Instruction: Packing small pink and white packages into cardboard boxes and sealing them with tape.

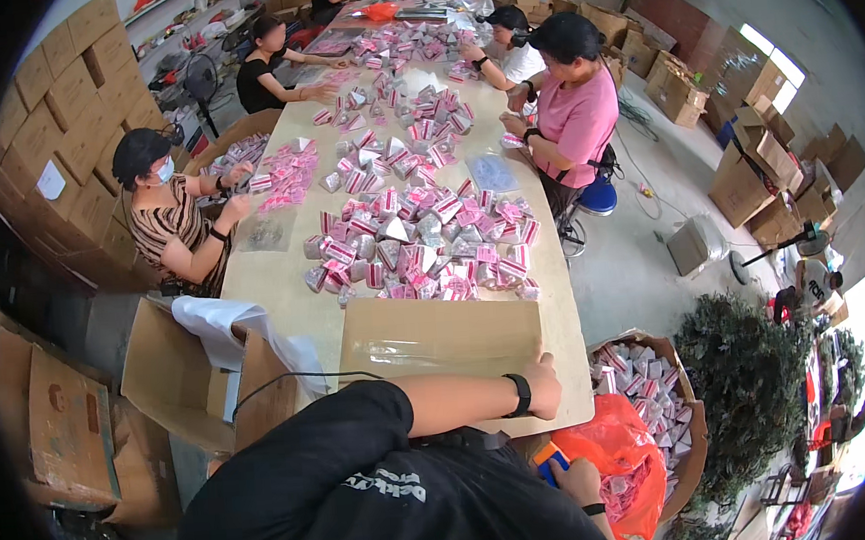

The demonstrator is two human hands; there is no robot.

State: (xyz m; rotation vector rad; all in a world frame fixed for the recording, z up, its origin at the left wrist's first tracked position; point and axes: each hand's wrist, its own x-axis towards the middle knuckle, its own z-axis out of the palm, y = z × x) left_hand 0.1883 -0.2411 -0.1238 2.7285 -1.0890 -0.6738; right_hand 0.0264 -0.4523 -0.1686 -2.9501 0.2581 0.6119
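Observation:
A brown cardboard box (437, 332) lies at the near end of the table, with a strip of shiny clear tape across its upper face. My left arm reaches across my body, and my left hand (539, 387) rests at the box's near right corner. One finger is stretched out along its edge; the other fingers are partly hidden. Lower right, below the table edge, my right hand (576, 483) grips a blue-and-orange tape dispenser (550, 459). Beside that hand hangs an orange-red plastic bag (620, 435) with pink pieces inside.
Pink-and-white wrapped pyramid packets (420, 241) heap beyond the box. A large carton (688, 403) of packets stands right of the table. An open carton (174, 373) with white cloth sits left. Co-workers (577, 109) work along both sides. A dark green bushy pile (747, 388) stands right.

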